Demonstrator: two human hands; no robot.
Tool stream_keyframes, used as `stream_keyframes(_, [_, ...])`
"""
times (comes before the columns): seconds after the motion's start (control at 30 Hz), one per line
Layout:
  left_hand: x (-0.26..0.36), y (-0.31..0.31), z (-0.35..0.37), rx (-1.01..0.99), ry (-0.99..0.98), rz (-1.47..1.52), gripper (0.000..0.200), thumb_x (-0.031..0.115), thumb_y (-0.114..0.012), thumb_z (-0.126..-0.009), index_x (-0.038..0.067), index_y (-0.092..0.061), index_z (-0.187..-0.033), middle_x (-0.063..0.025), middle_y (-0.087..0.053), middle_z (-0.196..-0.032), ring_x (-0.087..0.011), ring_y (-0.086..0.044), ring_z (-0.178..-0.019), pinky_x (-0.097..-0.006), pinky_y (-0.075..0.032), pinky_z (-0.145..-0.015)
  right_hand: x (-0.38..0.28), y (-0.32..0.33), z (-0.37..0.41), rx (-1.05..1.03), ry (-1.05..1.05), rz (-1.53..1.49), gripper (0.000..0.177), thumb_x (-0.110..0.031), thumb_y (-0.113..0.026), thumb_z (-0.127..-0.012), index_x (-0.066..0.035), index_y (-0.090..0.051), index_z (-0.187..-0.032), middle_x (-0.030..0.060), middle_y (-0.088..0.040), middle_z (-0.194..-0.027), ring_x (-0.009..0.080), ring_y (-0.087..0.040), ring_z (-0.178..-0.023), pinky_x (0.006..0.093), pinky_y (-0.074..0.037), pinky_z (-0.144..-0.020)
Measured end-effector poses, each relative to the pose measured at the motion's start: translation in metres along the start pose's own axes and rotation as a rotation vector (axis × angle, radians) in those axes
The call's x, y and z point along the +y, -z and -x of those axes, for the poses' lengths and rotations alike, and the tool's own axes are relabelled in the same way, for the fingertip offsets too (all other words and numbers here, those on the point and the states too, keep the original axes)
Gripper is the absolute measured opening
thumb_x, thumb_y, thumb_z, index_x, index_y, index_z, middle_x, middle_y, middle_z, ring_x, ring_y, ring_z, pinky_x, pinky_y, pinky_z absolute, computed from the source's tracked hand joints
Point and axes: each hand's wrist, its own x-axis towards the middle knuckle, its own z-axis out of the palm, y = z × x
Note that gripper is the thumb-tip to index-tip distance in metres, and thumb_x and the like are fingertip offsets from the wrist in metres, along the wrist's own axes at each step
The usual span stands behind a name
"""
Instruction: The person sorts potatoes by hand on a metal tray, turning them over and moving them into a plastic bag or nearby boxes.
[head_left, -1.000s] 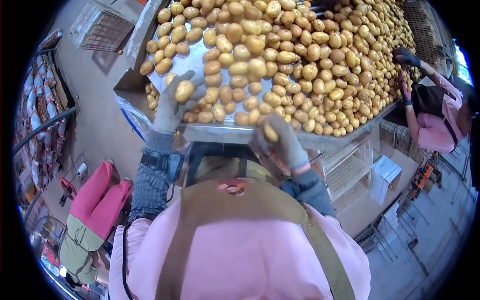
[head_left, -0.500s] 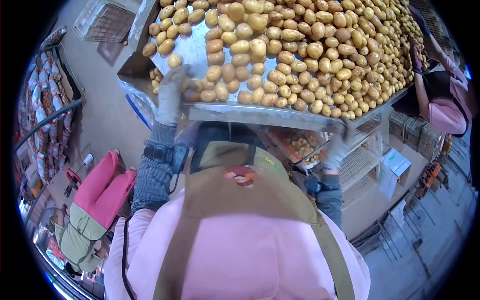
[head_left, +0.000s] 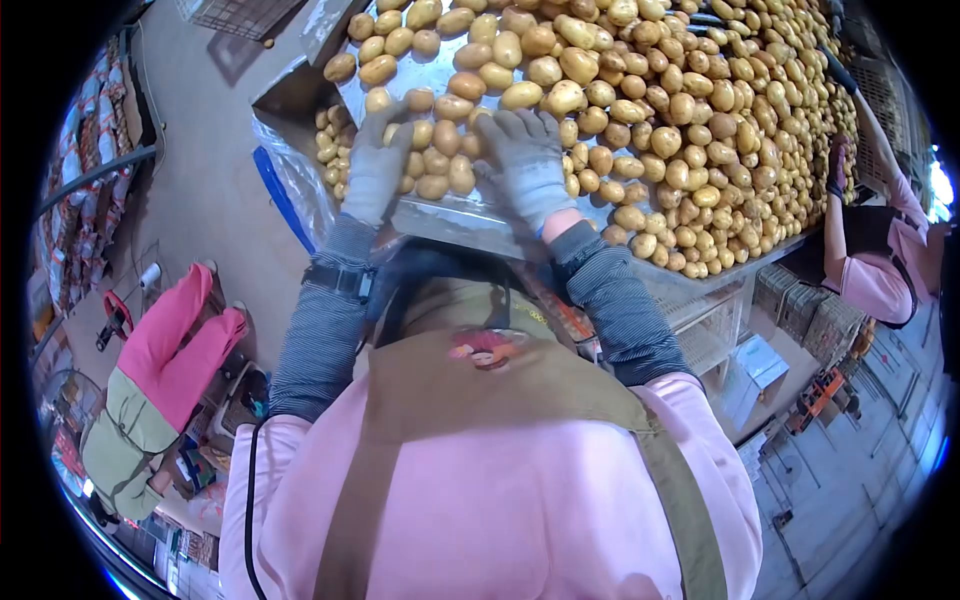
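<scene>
Many yellow-brown potatoes (head_left: 695, 130) cover a metal table (head_left: 465, 218). My left hand (head_left: 376, 172), in a grey glove, lies at the table's near left corner, its fingers stretched out against a few potatoes. On the other side of a small group of potatoes (head_left: 437, 158) is my right hand (head_left: 527, 163), also gloved, palm down with fingers spread. Its fingertips touch or nearly touch potatoes; the thumb points toward the small group. Neither hand is closed round a potato. Left of my left hand, more potatoes (head_left: 334, 145) lie lower, beside a clear plastic bag (head_left: 300, 190).
A co-worker in pink sleeves (head_left: 875, 270) reaches over the right end of the table. Another person in pink trousers (head_left: 175, 345) is at the left. Stacked filled bags (head_left: 85, 190) stand far left. A white box (head_left: 752, 372) and crates (head_left: 810, 300) are below right.
My right hand has come up from below the table's front edge onto the potatoes. My left hand has shifted slightly right in view, and the view itself has moved.
</scene>
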Motion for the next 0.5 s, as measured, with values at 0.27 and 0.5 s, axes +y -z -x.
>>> stream_keyframes(0.27, [0.029, -0.016, 0.007, -0.187, -0.239, -0.700, 0.041, 0.024, -0.075, -0.083, 0.010, -0.066, -0.121, -0.0143, -0.065, -0.109, -0.0338, -0.062, -0.104, -0.0438, -0.050, -0.090, -0.018, -0.030, -0.031, -0.148, -0.049, 0.188, 0.022, -0.032, -0.066, -0.083, -0.016, -0.072, -0.098, 0.0071, -0.072, -0.097, 0.0274, -0.062, -0.100, 0.0440, -0.040, -0.094])
stream_keyframes(0.5, [0.030, -0.063, -0.009, -0.365, -0.461, -1.063, 0.036, 0.037, -0.073, -0.082, 0.012, -0.067, -0.108, -0.0110, -0.069, -0.097, -0.0311, -0.066, -0.092, -0.0460, -0.051, -0.078, 0.002, 0.041, 0.062, 0.317, -0.544, -1.123, 0.011, -0.013, -0.063, -0.086, -0.007, -0.066, -0.095, 0.0089, -0.063, -0.082, 0.0252, -0.061, -0.077, 0.0340, -0.049, -0.069])
